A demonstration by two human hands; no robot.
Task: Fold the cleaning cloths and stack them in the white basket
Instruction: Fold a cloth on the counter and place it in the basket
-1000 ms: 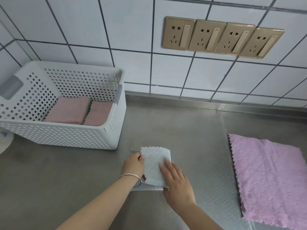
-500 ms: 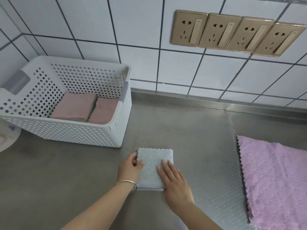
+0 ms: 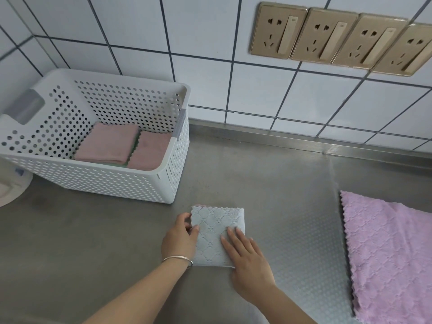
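Plainly unlabelled folded blue cloth (image 3: 216, 232)

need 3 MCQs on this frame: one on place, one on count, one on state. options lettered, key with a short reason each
1. Where is the white basket?
A. behind and left of the pale blue cloth
B. on the lilac cloth
C. right of the wall sockets

2. How many wall sockets show?
A. two
B. four
C. six

3. What state is the pale blue cloth in?
A. spread out flat in one layer
B. folded small on the counter under both hands
C. already in the basket

Key:
1 A, the basket stands at the far left.
2 B, four gold plates in a row.
3 B, the left hand grips its edge and the right hand lies flat on it.
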